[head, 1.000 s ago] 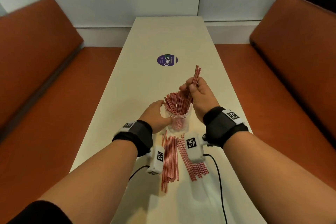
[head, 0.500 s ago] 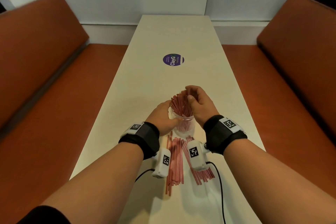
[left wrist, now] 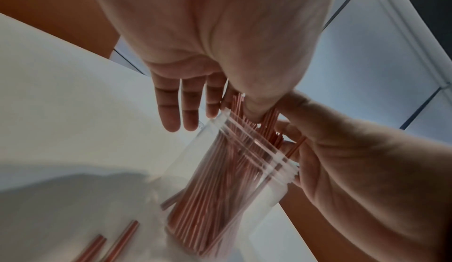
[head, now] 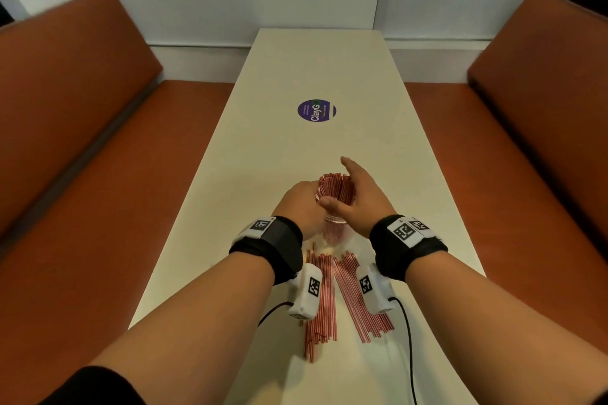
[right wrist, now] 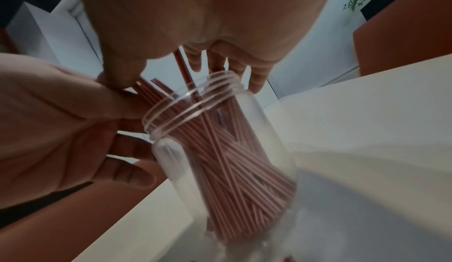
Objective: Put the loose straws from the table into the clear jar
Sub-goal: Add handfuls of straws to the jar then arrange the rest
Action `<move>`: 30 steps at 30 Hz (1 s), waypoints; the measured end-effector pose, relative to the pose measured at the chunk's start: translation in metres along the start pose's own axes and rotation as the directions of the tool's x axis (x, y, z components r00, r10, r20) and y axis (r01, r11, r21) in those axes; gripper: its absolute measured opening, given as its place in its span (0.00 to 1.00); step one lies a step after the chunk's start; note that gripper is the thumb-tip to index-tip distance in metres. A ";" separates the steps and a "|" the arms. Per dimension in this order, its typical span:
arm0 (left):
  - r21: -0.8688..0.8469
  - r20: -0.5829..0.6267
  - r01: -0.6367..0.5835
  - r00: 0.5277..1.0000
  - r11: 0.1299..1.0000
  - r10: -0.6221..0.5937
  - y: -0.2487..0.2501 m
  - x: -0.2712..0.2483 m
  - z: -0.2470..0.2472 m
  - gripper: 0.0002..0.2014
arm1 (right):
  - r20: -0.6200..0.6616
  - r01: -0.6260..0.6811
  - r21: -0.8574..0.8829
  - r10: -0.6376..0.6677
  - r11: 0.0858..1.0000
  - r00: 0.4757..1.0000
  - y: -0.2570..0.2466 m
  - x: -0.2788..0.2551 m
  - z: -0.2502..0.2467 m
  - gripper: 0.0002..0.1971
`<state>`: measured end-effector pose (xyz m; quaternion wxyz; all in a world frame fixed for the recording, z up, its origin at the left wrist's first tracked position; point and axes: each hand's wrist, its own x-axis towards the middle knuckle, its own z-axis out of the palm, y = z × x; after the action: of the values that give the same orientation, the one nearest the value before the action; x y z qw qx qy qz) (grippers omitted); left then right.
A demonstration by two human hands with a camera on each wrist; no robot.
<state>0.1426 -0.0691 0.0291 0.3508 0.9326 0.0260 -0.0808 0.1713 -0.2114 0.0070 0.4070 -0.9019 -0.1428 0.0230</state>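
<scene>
A clear jar [head: 334, 231] packed with red straws [head: 336, 187] stands on the cream table [head: 312, 59]. My left hand [head: 302, 204] grips the jar from its left side near the rim. My right hand [head: 358, 194] lies over the straw tops from the right, fingers straight, holding nothing. In the left wrist view the left hand [left wrist: 208, 34] has its thumb on the straw tops above the jar [left wrist: 232, 179]. The right wrist view shows the right hand [right wrist: 195, 14] spread over the jar [right wrist: 220, 150]. Two piles of loose straws [head: 327, 299] lie just nearer than the jar.
A round purple sticker [head: 316, 110] sits mid-table beyond the jar. Orange benches [head: 82, 141] run along both long sides of the narrow table. Black cables [head: 408, 339] trail from the wrist cameras over the near end.
My right hand lowered a bunch of straws into the jar, let go and spread its fingers. The left hand has kept its grip on the jar.
</scene>
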 end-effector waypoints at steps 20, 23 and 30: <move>-0.011 -0.170 -0.073 0.983 0.997 0.071 -0.015 0.013 0.001 0.14 | 0.028 0.038 -0.199 -0.033 0.979 0.999 -0.004 0.022 0.016 0.19; 0.026 -0.144 -0.085 0.986 0.996 0.088 -0.014 0.011 0.000 0.15 | 0.037 0.030 -0.209 -0.022 0.977 0.999 -0.003 0.021 0.017 0.21; 0.047 -0.087 -0.062 0.994 0.997 0.066 -0.011 0.007 -0.002 0.17 | 0.017 0.027 -0.230 -0.023 0.973 1.000 -0.005 0.021 0.014 0.21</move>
<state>0.1482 -0.0595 0.0217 0.3311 0.9431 0.0097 -0.0285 0.1880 -0.1919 0.0027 0.2991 -0.9409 -0.1588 0.0074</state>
